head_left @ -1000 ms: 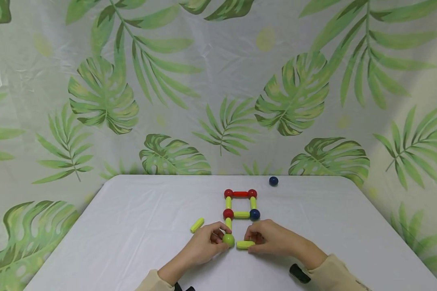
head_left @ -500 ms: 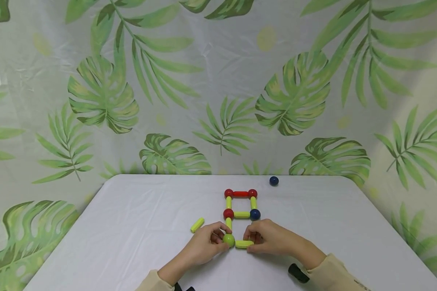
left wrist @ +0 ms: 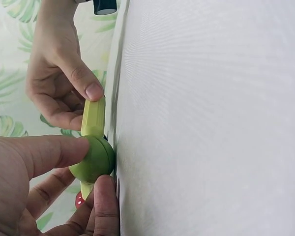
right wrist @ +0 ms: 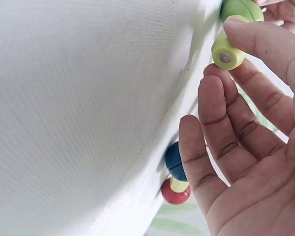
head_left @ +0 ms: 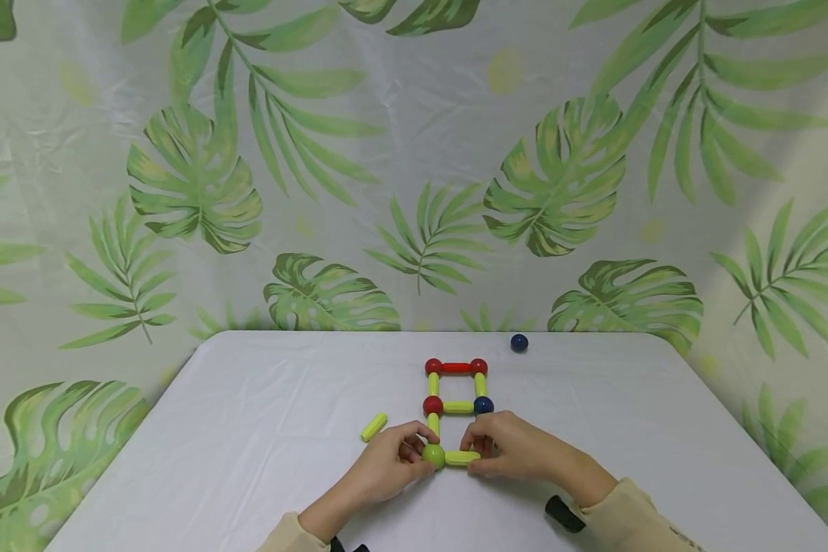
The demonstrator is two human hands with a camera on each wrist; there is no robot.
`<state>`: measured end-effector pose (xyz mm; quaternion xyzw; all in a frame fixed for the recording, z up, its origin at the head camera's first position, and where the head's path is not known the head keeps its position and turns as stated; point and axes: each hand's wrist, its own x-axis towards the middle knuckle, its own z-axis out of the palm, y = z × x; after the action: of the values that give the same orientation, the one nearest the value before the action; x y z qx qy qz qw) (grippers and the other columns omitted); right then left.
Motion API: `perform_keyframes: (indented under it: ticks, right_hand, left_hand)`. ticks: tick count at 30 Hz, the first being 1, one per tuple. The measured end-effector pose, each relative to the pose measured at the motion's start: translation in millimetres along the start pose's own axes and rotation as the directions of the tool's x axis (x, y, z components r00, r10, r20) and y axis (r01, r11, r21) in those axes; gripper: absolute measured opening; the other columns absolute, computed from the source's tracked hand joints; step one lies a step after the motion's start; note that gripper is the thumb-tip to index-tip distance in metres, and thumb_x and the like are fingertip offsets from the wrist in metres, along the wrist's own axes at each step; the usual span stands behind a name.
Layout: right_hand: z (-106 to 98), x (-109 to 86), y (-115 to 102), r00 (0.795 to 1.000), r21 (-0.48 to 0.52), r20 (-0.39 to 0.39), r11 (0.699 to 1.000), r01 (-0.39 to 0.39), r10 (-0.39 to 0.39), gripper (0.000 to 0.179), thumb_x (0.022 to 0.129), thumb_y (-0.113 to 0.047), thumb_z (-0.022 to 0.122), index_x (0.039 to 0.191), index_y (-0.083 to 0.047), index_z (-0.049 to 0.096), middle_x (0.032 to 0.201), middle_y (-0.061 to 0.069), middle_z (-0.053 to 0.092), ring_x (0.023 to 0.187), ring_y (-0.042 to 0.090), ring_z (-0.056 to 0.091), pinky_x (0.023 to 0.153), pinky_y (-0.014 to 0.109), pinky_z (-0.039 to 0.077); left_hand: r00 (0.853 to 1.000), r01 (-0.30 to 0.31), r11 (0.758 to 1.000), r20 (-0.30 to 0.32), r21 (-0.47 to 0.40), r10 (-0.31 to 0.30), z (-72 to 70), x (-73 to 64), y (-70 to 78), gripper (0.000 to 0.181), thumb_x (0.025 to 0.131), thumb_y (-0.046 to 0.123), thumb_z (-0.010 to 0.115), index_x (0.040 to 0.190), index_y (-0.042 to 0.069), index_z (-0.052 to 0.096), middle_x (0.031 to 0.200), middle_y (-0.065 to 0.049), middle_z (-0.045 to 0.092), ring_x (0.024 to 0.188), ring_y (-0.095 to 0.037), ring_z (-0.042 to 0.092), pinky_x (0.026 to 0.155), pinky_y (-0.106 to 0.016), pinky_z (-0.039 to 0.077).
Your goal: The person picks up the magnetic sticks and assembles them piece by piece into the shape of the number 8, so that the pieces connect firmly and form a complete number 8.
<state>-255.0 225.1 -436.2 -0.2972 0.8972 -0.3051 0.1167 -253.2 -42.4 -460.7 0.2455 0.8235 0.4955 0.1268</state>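
My left hand (head_left: 386,460) holds a green ball (head_left: 433,457) between thumb and fingers at the near end of a ball-and-rod figure. From the right, my right hand (head_left: 524,448) pinches a yellow-green rod (head_left: 459,458) whose left end meets the green ball. In the right wrist view, a round metal disc shows in the free end of this rod (right wrist: 226,55). Another yellow-green rod (head_left: 433,425) runs from the green ball to a red ball (head_left: 432,406). A blue ball (head_left: 484,405) sits just beyond my right fingers.
The figure's far side has two red balls (head_left: 479,367) joined by a red rod (head_left: 456,368). A loose yellow-green rod (head_left: 374,427) lies left of my left hand. A loose dark blue ball (head_left: 520,343) rests near the back edge of the white table (head_left: 262,414).
My right hand has moved slightly left and away from me, bringing the rod from a small gap up against the green ball. My left hand has stayed in place.
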Motion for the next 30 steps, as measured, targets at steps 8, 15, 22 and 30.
perform_keyframes:
  ticks: [8,15,22,30]
  right_hand:
    - [-1.3,-1.0,-0.1,1.000,0.004,-0.009,1.000,0.009,-0.009,0.015,0.093,-0.023,0.085,0.104,-0.018,0.076,0.091,-0.012,0.065,0.081,0.000,0.059,0.074,0.022,0.054]
    - [-11.5,-4.3,3.4,1.000,-0.010,-0.027,1.000,0.015,-0.015,0.017,0.096,-0.024,0.083,0.109,-0.016,0.076,0.092,-0.013,0.067,0.083,-0.001,0.059,0.076,0.024,0.056]
    - [-40.1,-2.5,23.8,0.993,-0.094,-0.113,0.996,0.003,-0.014,0.012,0.100,-0.019,0.076,0.110,-0.011,0.077,0.090,-0.013,0.067,0.083,-0.002,0.058,0.076,0.027,0.056]
    - [-77.3,13.3,54.5,0.957,-0.177,-0.277,0.974,-0.141,0.088,0.016,0.100,-0.015,0.076,0.113,-0.006,0.075,0.091,-0.004,0.069,0.086,0.009,0.062,0.078,0.030,0.054]
  left_hand:
    - [1.000,0.003,1.000,-0.002,-0.001,-0.003,-0.5,-0.1,0.9,0.027,0.092,0.008,0.082,0.116,0.014,0.073,0.101,-0.002,0.070,0.086,-0.011,0.063,0.074,-0.020,0.051]
    - [1.000,0.000,1.000,0.000,-0.012,0.000,-0.8,-0.5,0.5,0.027,0.091,0.007,0.083,0.116,0.014,0.073,0.101,-0.003,0.070,0.085,-0.011,0.063,0.073,-0.020,0.050]
    - [1.000,0.008,1.000,-0.003,-0.003,-0.008,-1.5,-0.5,-1.0,0.027,0.092,0.007,0.082,0.116,0.014,0.074,0.100,-0.002,0.069,0.085,-0.010,0.062,0.073,-0.020,0.050]
    - [1.000,0.002,1.000,-0.003,-0.018,-0.002,-1.9,-0.2,-1.2,0.027,0.092,0.007,0.082,0.116,0.014,0.073,0.101,-0.002,0.070,0.085,-0.009,0.062,0.073,-0.020,0.050]
